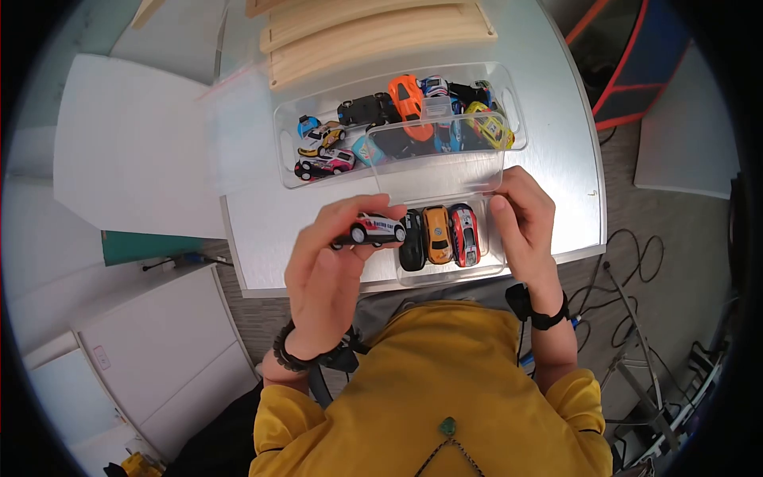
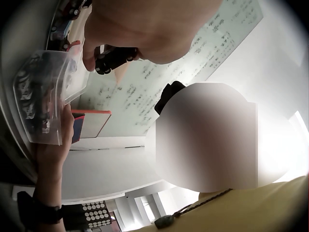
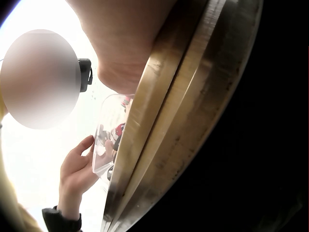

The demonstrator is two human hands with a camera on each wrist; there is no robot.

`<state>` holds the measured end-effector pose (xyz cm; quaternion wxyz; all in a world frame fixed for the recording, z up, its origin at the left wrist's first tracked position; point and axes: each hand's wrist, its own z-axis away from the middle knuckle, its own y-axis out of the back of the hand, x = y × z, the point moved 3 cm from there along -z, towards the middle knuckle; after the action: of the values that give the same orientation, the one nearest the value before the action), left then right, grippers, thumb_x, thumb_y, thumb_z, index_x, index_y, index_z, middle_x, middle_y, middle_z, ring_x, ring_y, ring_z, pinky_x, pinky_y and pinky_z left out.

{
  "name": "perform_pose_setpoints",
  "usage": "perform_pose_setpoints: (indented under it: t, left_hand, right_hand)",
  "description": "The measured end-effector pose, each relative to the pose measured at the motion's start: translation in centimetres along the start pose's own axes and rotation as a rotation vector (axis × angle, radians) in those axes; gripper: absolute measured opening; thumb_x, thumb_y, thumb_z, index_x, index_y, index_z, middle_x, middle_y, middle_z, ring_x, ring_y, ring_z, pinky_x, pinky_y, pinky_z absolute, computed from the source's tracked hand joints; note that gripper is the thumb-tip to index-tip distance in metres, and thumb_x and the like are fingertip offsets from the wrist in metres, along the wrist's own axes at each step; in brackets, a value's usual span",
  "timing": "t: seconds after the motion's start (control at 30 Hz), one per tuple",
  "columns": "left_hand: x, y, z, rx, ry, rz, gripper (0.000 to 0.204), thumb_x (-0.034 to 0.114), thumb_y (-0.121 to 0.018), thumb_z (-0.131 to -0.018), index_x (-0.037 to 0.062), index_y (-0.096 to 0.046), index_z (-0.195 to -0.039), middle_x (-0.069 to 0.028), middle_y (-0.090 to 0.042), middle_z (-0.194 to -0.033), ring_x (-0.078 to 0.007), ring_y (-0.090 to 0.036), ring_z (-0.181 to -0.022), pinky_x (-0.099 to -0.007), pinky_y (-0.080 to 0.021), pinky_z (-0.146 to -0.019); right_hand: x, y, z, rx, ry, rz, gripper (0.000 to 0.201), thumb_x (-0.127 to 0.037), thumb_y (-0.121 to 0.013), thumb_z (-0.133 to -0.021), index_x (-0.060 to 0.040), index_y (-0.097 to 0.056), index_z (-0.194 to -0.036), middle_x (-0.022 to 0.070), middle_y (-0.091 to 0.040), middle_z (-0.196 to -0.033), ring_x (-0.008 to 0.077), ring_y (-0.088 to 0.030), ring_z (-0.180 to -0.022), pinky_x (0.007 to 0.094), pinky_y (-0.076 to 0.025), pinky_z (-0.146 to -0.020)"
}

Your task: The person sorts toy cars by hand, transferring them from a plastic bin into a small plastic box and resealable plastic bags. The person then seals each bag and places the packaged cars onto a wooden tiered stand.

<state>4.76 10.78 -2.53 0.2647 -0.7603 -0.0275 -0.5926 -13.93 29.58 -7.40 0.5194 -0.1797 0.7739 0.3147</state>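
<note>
My left hand [image 1: 322, 270] pinches a white toy car [image 1: 377, 228] with "Racing car" on its side, raised at the left end of a small clear plastic box [image 1: 441, 278]. In the left wrist view the toy car's dark underside [image 2: 115, 59] shows between the fingers. Inside the box a black toy car [image 1: 412, 242], an orange toy car [image 1: 437, 234] and a red toy car [image 1: 465, 236] stand side by side. The box's clear lid [image 1: 437, 171] stands raised at its far side. At the box's right corner my right hand [image 1: 526, 226] grips the edge, fingers curled.
Beyond the box lies a longer clear tray [image 1: 286, 163] with several toy cars, among them an orange one [image 1: 407, 107] and a yellow one [image 1: 489, 127]. Wooden boards [image 1: 381, 48] lie behind it. The metal table's front edge [image 1: 278, 292] runs close before the person.
</note>
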Motion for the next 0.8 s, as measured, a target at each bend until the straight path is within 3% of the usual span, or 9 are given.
perform_pose_setpoints:
  t: [0.07,0.1,0.17,0.2,0.23,0.33,0.47,0.7,0.8]
  left_hand:
    - [-0.4,0.0,0.9,-0.031,-0.115,-0.343,0.039,0.014,-0.045,-0.116,0.0150,-0.055,-0.153,-0.0308,-0.056,-0.147,-0.0505,-0.063,-0.133,-0.0571,-0.058,-0.105]
    - [-0.9,0.1,1.2,-0.033,-0.114,-0.346,0.039,0.014,-0.045,-0.116,0.0150,-0.055,-0.153,-0.0308,-0.056,-0.147,-0.0505,-0.063,-0.133,-0.0571,-0.058,-0.105]
    - [-1.4,-0.5,1.8,-0.062,-0.333,-0.475,0.041,-0.001,-0.053,-0.108,0.0068,-0.061,-0.147,-0.0314,-0.058,-0.147,-0.0415,-0.061,-0.137,-0.0498,-0.053,-0.110]
    - [-0.9,-1.5,1.5,-0.019,-0.343,-0.535,0.044,-0.009,-0.063,-0.098,0.0100,-0.073,-0.137,-0.0277,-0.062,-0.142,-0.0420,-0.063,-0.134,-0.0495,-0.055,-0.108]
    - [-0.9,-1.7,1.4,-0.021,-0.342,-0.534,0.044,-0.009,-0.063,-0.098,0.0100,-0.073,-0.137,-0.0277,-0.062,-0.142,-0.0420,-0.063,-0.134,-0.0495,-0.055,-0.108]
    - [-1.4,-2.2,1.6,-0.185,-0.393,-0.888,0.041,-0.003,-0.080,-0.082,0.0177,-0.086,-0.116,-0.0162,-0.064,-0.142,-0.0431,-0.061,-0.135,-0.0488,-0.057,-0.109]
    - [-2.0,-2.8,1.7,-0.326,-0.487,-1.155,0.043,0.004,-0.088,-0.078,0.0261,-0.086,-0.115,-0.0098,-0.063,-0.145,-0.0395,-0.058,-0.138,-0.0518,-0.055,-0.113]
    - [-2.2,-2.2,1.7,-0.423,-0.550,-1.286,0.045,0.008,-0.088,-0.081,0.0285,-0.084,-0.120,-0.0110,-0.063,-0.147,-0.0375,-0.058,-0.141,-0.0547,-0.053,-0.116]
    - [-2.0,-2.0,1.6,-0.409,-0.547,-1.265,0.042,0.007,-0.086,-0.083,0.0243,-0.083,-0.121,-0.0100,-0.066,-0.145,-0.0353,-0.062,-0.139,-0.0535,-0.052,-0.117]
  right_hand:
    - [-0.2,0.1,0.0,-0.006,-0.016,0.004,0.014,-0.007,-0.065,-0.103,0.0030,-0.073,-0.108,0.0077,-0.062,-0.091,0.0112,-0.055,-0.068,0.0263,-0.039,-0.060]
    - [-0.2,0.1,0.0,-0.016,-0.030,0.011,0.014,-0.007,-0.065,-0.103,0.0028,-0.073,-0.108,0.0076,-0.063,-0.092,0.0111,-0.055,-0.068,0.0265,-0.040,-0.060]
    - [0.0,0.1,0.0,-0.013,-0.029,0.004,0.014,-0.008,-0.065,-0.103,0.0026,-0.073,-0.108,0.0075,-0.063,-0.092,0.0111,-0.055,-0.068,0.0267,-0.040,-0.060]
    - [0.0,0.1,0.0,-0.013,-0.026,0.000,0.014,-0.008,-0.065,-0.103,0.0024,-0.073,-0.108,0.0075,-0.063,-0.092,0.0111,-0.054,-0.067,0.0268,-0.040,-0.060]
    - [0.0,0.1,0.1,-0.012,-0.027,0.001,0.014,-0.008,-0.065,-0.103,0.0024,-0.073,-0.108,0.0075,-0.063,-0.092,0.0111,-0.054,-0.067,0.0268,-0.040,-0.060]
    - [-0.2,0.1,0.0,-0.021,-0.037,0.012,0.014,-0.008,-0.065,-0.104,0.0021,-0.073,-0.108,0.0076,-0.063,-0.092,0.0115,-0.054,-0.067,0.0269,-0.040,-0.059]
    - [-0.2,0.1,0.1,-0.013,-0.041,0.010,0.013,-0.008,-0.066,-0.103,0.0019,-0.073,-0.108,0.0077,-0.063,-0.091,0.0115,-0.055,-0.067,0.0267,-0.040,-0.059]
    - [-0.2,0.0,0.1,-0.016,-0.048,0.003,0.013,-0.007,-0.066,-0.103,0.0021,-0.073,-0.107,0.0078,-0.063,-0.090,0.0113,-0.055,-0.067,0.0266,-0.040,-0.059]
    - [-0.3,0.0,0.1,-0.022,-0.057,0.010,0.013,-0.007,-0.066,-0.103,0.0021,-0.073,-0.107,0.0075,-0.062,-0.090,0.0111,-0.055,-0.066,0.0264,-0.039,-0.058]
